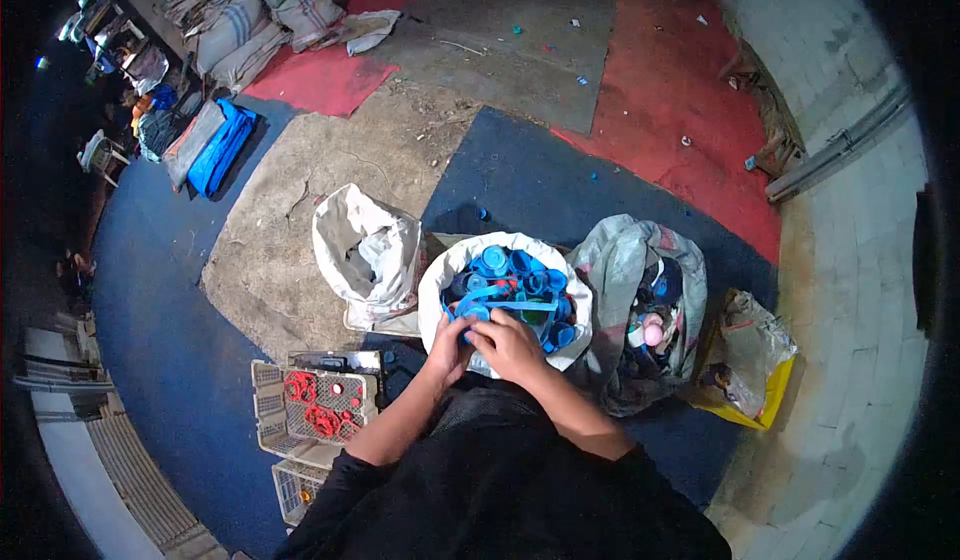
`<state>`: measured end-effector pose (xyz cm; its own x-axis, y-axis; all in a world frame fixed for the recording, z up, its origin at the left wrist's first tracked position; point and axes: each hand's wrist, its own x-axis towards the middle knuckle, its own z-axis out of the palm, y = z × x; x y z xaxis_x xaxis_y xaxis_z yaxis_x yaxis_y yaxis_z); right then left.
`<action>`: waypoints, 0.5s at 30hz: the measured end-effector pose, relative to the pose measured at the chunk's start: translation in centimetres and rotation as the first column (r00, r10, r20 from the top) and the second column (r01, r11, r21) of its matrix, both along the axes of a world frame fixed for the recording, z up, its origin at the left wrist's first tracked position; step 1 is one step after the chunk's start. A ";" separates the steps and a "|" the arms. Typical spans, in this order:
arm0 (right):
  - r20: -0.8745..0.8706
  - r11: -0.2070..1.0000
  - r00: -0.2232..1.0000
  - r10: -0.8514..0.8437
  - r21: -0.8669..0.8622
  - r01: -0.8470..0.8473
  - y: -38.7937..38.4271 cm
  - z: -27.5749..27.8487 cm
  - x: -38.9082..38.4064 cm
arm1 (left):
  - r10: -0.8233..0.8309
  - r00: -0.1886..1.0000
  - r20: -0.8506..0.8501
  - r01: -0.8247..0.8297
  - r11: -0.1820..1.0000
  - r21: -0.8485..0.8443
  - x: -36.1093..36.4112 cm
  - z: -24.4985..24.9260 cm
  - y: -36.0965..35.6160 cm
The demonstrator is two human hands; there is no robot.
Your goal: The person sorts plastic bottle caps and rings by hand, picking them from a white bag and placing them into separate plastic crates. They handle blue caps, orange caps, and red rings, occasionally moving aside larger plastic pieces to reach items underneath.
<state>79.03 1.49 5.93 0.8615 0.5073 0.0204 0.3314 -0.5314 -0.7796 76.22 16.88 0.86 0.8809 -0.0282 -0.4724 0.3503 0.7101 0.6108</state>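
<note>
A white sack [440,275] stands open in front of me, filled with blue plastic caps and rings [515,280]. Both my hands are at its near rim. My left hand [450,345] and my right hand [510,345] are pressed together over one blue piece [473,315]; the fingers hide most of it, and which hand holds it I cannot tell.
An open white sack [365,255] stands to the left. To the right are a grey sack of mixed plastic [640,310] and a yellow bag [745,365]. White crates with red pieces [315,405] are at lower left. Filled sacks [245,15] are piled far off.
</note>
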 end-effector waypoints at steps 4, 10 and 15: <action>-0.125 0.989 0.984 0.128 0.085 -0.118 0.5 -2.1 -2.1 | 0.016 0.992 -0.123 -0.032 0.991 -0.127 -3.1 -1.3 1.6; -0.386 0.867 0.788 0.479 0.346 -0.358 -1.9 -1.5 -1.5 | 0.183 0.927 -0.329 -0.188 0.982 0.016 -7.9 -2.0 4.8; -0.202 0.992 0.979 0.025 0.125 0.000 -6.5 -7.7 1.7 | 0.305 0.917 -0.257 -0.303 0.952 0.049 -12.4 -3.6 9.6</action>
